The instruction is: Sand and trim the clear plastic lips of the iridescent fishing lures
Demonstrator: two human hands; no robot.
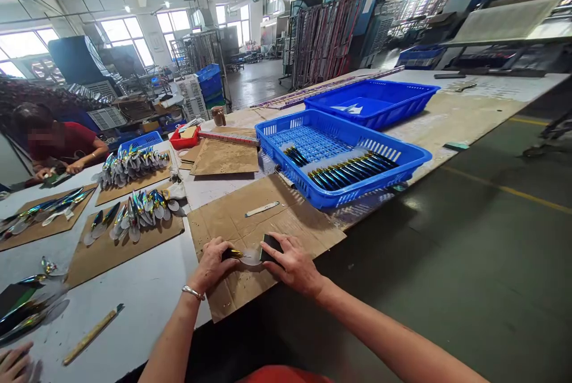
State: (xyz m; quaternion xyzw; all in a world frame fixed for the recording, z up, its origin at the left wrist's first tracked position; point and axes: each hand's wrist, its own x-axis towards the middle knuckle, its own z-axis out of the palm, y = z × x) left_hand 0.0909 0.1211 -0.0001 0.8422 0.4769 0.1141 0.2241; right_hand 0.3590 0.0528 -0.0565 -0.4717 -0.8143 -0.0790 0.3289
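Note:
My left hand (pixel 216 265) pinches a dark, gold-tinged fishing lure (pixel 235 253) low over the cardboard sheet (pixel 223 219). The lure's clear rounded lip (pixel 251 258) points right. In my right hand (pixel 292 261) is a black sanding block (pixel 270 246), its edge close to the lip; whether they touch I cannot tell. A small flat blade-like strip (pixel 261 209) lies on the cardboard beyond my hands. Just past the cardboard, a blue basket (pixel 272 159) holds a row of shiny lures (pixel 353 170).
A solid blue tray (pixel 379 118) stands behind the basket. Lures with clear lips (pixel 138 213) lie heaped on cardboard at left, near a wooden-handled tool (pixel 93 334). Another person (pixel 62 145) works at far left; a different hand (pixel 15 364) shows at lower left. The table edge drops off right.

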